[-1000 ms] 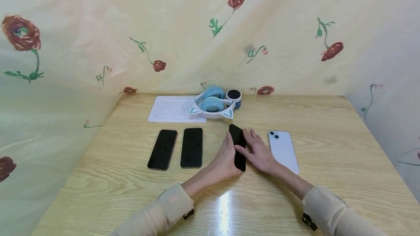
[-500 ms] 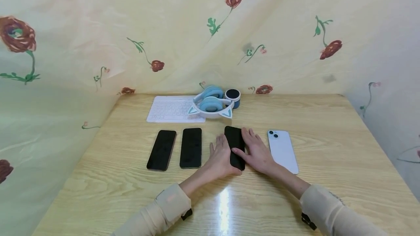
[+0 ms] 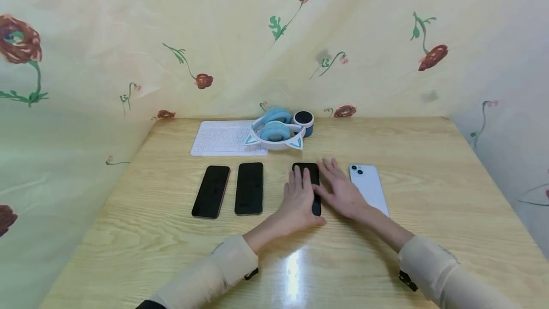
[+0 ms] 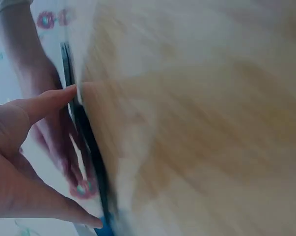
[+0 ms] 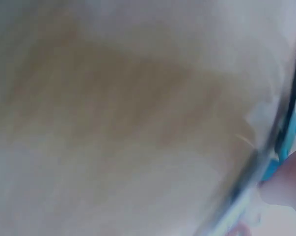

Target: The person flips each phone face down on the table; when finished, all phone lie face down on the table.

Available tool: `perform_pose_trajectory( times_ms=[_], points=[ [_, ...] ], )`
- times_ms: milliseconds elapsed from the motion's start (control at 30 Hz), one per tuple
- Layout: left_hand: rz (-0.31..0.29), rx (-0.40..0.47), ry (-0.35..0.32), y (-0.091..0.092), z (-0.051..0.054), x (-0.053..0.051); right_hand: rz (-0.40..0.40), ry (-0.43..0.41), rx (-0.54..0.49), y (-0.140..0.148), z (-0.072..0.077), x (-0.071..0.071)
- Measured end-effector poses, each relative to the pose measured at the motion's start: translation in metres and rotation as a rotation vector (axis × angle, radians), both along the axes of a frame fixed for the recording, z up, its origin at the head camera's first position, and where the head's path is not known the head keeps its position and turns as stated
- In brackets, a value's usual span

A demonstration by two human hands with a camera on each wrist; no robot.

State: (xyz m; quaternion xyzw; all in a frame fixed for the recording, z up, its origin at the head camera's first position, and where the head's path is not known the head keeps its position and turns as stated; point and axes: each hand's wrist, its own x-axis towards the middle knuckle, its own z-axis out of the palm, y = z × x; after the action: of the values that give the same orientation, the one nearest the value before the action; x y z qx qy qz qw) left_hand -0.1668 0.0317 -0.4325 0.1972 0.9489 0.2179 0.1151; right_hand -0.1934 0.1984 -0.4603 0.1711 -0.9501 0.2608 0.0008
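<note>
A black smartphone (image 3: pixel 316 179) lies screen up on the wooden table, partly covered by my left hand (image 3: pixel 297 202). The fingers of that hand are straight and reach over the phone's left side; its thumb sticks out near the lower end. My right hand (image 3: pixel 344 195) lies along the right side, fingers extended, its thumb at the phone's edge. In the left wrist view the phone (image 4: pixel 93 147) appears as a thin dark strip beside the left thumb and a finger. The right wrist view is blurred, with only part of the right hand (image 5: pixel 287 184) at its edge.
Two more black smartphones, one tilted (image 3: pixel 211 192) and one straighter (image 3: pixel 249 189), lie to the left. A pale smartphone (image 3: pixel 372 189) lies face down at right, close to the right forearm. Behind are a white keyboard (image 3: pixel 218 138), cat-ear headphones (image 3: pixel 275 132) and a small blue-white cylinder (image 3: pixel 304 123).
The phone between the hands has turned straighter and shifted slightly left. My left hand has moved from its left edge to lie over it; my right hand has drawn slightly right.
</note>
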Motion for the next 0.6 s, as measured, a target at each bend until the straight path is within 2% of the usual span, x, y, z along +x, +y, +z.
perform_pose_trajectory(
  times_ms=[133, 267, 400, 600],
  points=[
    [-0.066, -0.014, 0.073, 0.030, 0.004, 0.008, -0.054, 0.012, -0.015, 0.035, 0.013, 0.002],
    [-0.107, -0.019, 0.093, 0.062, 0.006, 0.013, -0.116, 0.003, -0.045, 0.070, 0.017, 0.007],
    [-0.105, -0.059, 0.091, 0.088, 0.002, 0.016, -0.147, -0.022, -0.073, 0.090, 0.013, 0.015],
    [-0.082, -0.139, 0.081, 0.120, -0.002, 0.020, -0.135, -0.027, -0.100, 0.098, 0.009, 0.023]
  ],
)
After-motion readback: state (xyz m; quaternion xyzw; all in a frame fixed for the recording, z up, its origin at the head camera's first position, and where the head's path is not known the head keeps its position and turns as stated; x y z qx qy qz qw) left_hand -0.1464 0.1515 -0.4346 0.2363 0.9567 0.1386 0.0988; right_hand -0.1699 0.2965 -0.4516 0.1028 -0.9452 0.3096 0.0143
